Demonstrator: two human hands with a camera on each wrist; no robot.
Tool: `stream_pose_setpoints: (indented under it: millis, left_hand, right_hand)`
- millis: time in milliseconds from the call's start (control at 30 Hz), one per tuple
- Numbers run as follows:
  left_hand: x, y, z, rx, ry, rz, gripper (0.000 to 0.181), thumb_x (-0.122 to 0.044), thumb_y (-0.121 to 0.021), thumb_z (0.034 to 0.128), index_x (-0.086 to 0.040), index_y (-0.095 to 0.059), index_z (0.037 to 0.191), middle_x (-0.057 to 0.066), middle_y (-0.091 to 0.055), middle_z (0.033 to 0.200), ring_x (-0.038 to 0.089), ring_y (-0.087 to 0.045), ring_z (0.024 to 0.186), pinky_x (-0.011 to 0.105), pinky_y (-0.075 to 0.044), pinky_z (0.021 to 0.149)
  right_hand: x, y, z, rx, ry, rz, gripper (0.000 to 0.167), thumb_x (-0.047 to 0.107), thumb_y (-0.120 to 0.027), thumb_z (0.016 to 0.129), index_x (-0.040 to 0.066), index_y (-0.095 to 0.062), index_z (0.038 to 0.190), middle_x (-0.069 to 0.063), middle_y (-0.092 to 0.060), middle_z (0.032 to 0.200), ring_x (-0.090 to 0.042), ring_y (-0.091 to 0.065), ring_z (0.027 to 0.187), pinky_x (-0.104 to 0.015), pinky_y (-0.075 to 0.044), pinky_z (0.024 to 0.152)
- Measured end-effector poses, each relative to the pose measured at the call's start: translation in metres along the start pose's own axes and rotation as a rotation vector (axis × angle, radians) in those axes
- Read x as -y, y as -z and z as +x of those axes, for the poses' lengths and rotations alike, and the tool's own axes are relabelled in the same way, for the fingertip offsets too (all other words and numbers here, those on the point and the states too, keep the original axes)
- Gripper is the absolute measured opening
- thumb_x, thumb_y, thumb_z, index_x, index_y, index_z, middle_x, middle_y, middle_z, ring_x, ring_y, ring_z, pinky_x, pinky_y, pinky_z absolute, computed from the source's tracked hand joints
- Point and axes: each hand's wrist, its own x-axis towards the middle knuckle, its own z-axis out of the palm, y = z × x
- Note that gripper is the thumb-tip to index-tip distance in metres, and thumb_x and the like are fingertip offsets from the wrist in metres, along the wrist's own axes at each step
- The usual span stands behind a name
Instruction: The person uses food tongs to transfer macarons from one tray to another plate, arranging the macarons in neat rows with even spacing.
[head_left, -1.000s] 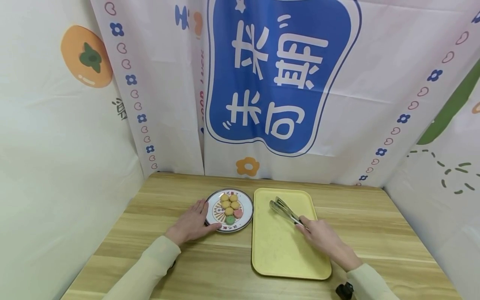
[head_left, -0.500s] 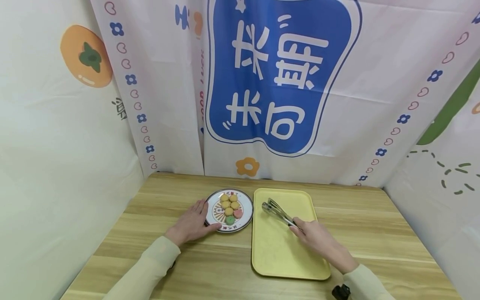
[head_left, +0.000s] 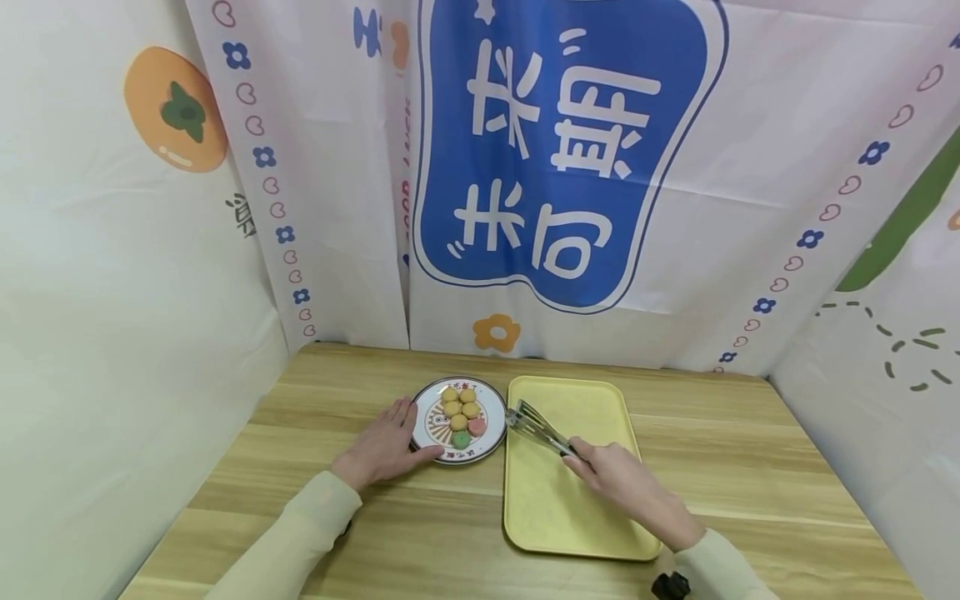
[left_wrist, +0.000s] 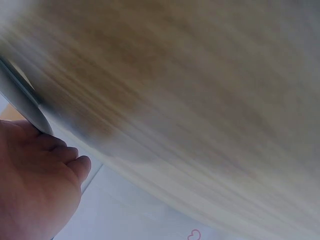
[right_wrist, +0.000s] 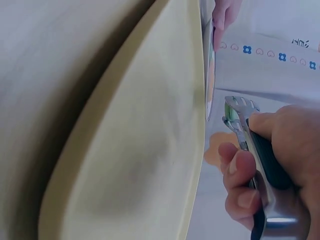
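Observation:
My left hand point(head_left: 381, 446) rests at the left rim of a white round plate point(head_left: 492, 417), fingers extended and thumb along the near edge. On the plate lie several yellow cookies point(head_left: 458, 423), a pink one point(head_left: 477, 427) and a green one point(head_left: 461, 439). The left wrist view shows the hand point(left_wrist: 40, 175) against the plate's edge point(left_wrist: 22, 100). My right hand point(head_left: 626, 483) grips metal tongs point(head_left: 540, 431) by the black-sided handles. Their tips stand by the plate's right rim, above the tray's left edge. A green patch shows between the tips in the right wrist view; what it is, I cannot tell.
A yellow tray point(head_left: 570, 508) lies right beside the plate on the wooden table point(head_left: 420, 533). Behind the table hangs a white printed cloth point(head_left: 360, 275) with a blue sign. Pale cloth walls stand at both sides.
The right hand has moved the tongs leftward across the tray, bringing their tips to the plate's right rim. The left hand, plate and tray have stayed in place.

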Motion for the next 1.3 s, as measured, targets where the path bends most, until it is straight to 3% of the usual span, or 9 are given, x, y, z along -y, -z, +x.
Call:
stream_pose_setpoints:
  millis: [400,1300]
  left_hand:
    - [0.000,0.001,0.000,0.006,0.000,0.001,0.109,-0.079,-0.037,0.0881,0.009,-0.026,0.150,0.030,-0.022,0.159,0.042,-0.022,0.149,0.051,-0.024,0.122]
    - [0.001,0.000,0.001,0.009,0.006,0.005,0.108,-0.079,-0.037,0.0881,0.008,-0.025,0.151,0.029,-0.021,0.159,0.041,-0.022,0.149,0.051,-0.025,0.122]
  right_hand:
    - [0.017,-0.010,0.008,0.008,0.069,0.022,0.020,0.031,-0.057,0.100,0.019,-0.052,0.084,0.014,-0.030,0.054,0.001,-0.027,0.045,-0.016,-0.024,0.039]
    - [0.029,-0.016,0.021,0.091,0.062,0.066,0.025,0.031,-0.055,0.101,0.020,-0.049,0.080,0.015,-0.029,0.055,0.001,-0.028,0.044,-0.016,-0.024,0.039]
